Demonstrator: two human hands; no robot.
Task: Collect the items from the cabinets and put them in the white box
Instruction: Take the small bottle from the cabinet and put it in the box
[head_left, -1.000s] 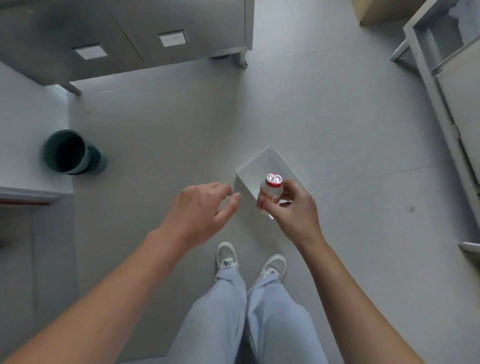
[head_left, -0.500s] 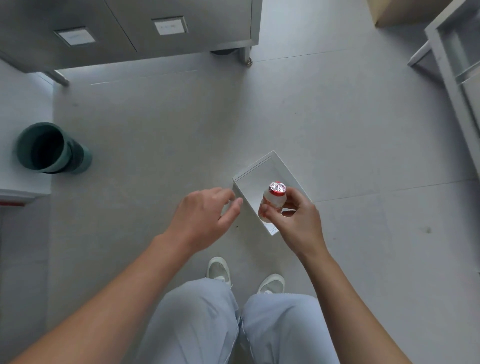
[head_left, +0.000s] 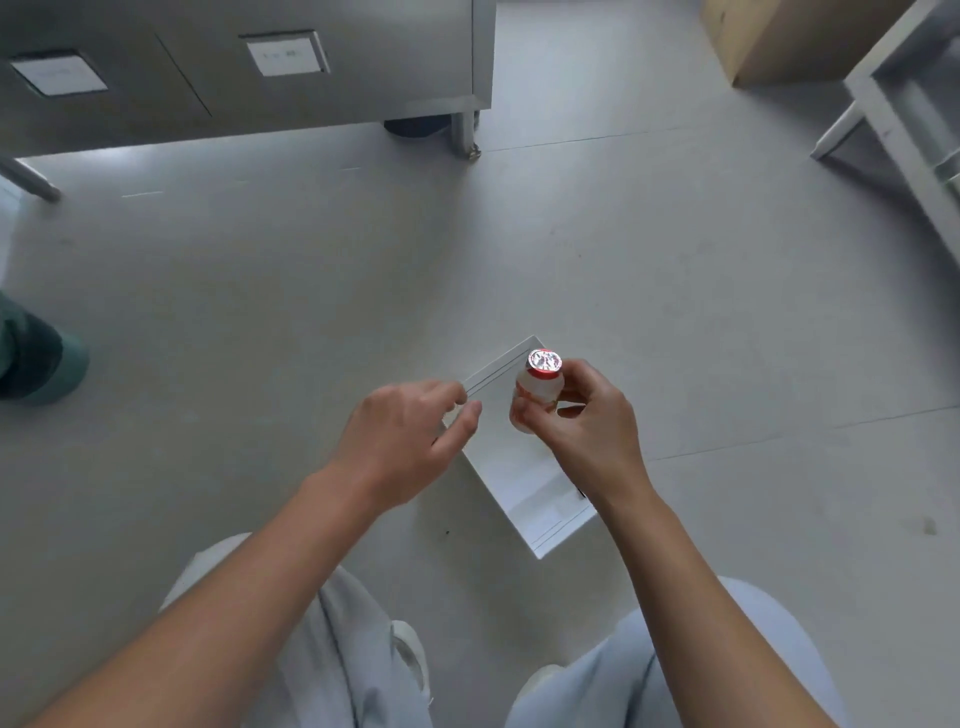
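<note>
Right grip (head_left: 587, 423): fingers pinch the small foil-capped bottle (head_left: 537, 387), held upright.
Left grip (head_left: 402, 441): relaxed, holding nothing, by the left rim of the white box (head_left: 540, 501).
Bottle position: above the white box, which sits on the floor (head_left: 675, 260); not yet inside.
Risk: if let go from this height, the bottle may bounce, topple or hop the low wall.

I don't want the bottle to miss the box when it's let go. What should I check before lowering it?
1. Grip: right hand pinches the bottle round its body: ok.
2. Foil lid on, bottle near upright: ok.
3. Bottle over the far end of the white box, in this view: ok.
4. Height above the box floor: cannot tell.
5. Visible box floor bare: ok.
6. Left hand empty, beside the box's left rim, off the bottle: ok.
</note>
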